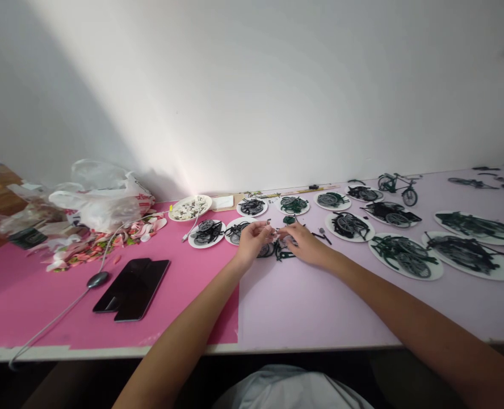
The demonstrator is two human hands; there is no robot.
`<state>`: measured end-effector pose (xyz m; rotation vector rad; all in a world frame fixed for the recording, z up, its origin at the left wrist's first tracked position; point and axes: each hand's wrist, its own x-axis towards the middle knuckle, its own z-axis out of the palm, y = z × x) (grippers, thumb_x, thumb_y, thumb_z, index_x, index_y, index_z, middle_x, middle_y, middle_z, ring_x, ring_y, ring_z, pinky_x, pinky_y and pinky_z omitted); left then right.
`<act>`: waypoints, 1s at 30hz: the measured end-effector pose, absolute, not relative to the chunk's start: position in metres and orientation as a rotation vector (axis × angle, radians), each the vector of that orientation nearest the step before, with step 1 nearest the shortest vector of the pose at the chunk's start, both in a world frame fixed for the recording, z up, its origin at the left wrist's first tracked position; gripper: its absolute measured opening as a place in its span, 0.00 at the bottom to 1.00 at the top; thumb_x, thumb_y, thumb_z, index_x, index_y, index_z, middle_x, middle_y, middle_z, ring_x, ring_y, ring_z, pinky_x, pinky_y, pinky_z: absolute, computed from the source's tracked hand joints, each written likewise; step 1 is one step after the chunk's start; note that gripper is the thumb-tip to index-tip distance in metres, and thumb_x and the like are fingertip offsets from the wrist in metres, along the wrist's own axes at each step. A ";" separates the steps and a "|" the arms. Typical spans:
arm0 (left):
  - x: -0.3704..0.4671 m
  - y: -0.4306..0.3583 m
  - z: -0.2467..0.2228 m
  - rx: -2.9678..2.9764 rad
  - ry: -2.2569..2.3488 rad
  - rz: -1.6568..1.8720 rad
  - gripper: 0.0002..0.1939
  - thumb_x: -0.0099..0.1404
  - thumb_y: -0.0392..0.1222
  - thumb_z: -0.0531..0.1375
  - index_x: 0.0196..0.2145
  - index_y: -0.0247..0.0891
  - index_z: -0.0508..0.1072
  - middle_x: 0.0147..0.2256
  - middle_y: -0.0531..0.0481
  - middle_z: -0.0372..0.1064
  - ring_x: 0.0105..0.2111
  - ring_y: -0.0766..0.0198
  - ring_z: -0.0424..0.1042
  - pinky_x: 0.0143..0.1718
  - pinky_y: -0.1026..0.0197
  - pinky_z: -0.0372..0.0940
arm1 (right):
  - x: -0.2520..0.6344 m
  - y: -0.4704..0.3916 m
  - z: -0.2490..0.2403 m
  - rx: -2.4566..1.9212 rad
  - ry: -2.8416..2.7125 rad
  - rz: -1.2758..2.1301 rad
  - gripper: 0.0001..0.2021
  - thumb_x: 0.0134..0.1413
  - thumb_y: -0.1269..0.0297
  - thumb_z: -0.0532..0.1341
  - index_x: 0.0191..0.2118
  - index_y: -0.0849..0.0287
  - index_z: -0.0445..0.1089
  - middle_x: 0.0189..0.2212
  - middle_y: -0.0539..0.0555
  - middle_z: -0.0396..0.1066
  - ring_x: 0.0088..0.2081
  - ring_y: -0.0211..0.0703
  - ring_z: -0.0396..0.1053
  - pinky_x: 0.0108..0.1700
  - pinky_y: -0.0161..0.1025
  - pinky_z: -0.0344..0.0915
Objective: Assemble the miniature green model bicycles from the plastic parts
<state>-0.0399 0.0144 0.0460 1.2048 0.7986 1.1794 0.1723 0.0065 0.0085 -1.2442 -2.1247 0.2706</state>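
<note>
My left hand (254, 240) and my right hand (303, 243) are close together above the tabletop, fingertips almost meeting. Both are closed in a pinch on something small that I cannot make out. Beneath them lie dark model bicycle parts (285, 254), partly covered by my fingers. Just left of my left hand, a white plate holds dark wheels and frame pieces (236, 231). A small dark tool-like piece (325, 235) lies right of my right hand. Behind my hands, another plate carries green bicycle parts (293, 204).
Several more plates of parts, such as one with green pieces (404, 255), spread to the right. An assembled toy bicycle (399, 186) stands near the wall. On the left are two phones (143, 289), a cable (54, 324), pink petals (107, 244), plastic bags (103, 199) and a bowl (207, 200).
</note>
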 end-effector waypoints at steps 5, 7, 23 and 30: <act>-0.039 0.015 0.045 1.224 0.816 1.192 0.27 0.55 0.55 0.75 0.42 0.33 0.74 0.38 0.40 0.78 0.36 0.59 0.79 0.43 0.56 0.73 | 0.171 0.007 0.013 -1.194 -2.171 0.217 0.11 0.64 0.67 0.61 0.49 0.54 0.77 0.46 0.60 0.73 0.51 0.55 0.70 0.56 0.55 0.69; -0.039 0.014 0.045 1.235 0.824 1.198 0.27 0.56 0.55 0.75 0.42 0.33 0.74 0.38 0.40 0.78 0.35 0.59 0.79 0.42 0.56 0.73 | 0.170 0.006 0.014 -1.126 -2.208 0.199 0.10 0.64 0.68 0.62 0.48 0.53 0.77 0.45 0.59 0.75 0.53 0.56 0.68 0.56 0.55 0.69; -0.039 0.013 0.048 1.293 0.878 1.193 0.24 0.59 0.55 0.73 0.42 0.34 0.73 0.39 0.42 0.77 0.36 0.59 0.79 0.38 0.61 0.72 | 0.168 0.006 0.013 -1.093 -2.230 0.114 0.13 0.66 0.66 0.60 0.53 0.53 0.76 0.48 0.59 0.76 0.55 0.58 0.67 0.57 0.58 0.68; -0.039 0.010 0.050 1.325 0.866 1.164 0.24 0.61 0.56 0.71 0.43 0.34 0.73 0.40 0.42 0.77 0.38 0.58 0.79 0.40 0.59 0.73 | 0.169 0.010 0.007 -1.041 -2.310 0.080 0.14 0.65 0.71 0.58 0.50 0.53 0.78 0.49 0.59 0.76 0.57 0.57 0.65 0.58 0.59 0.68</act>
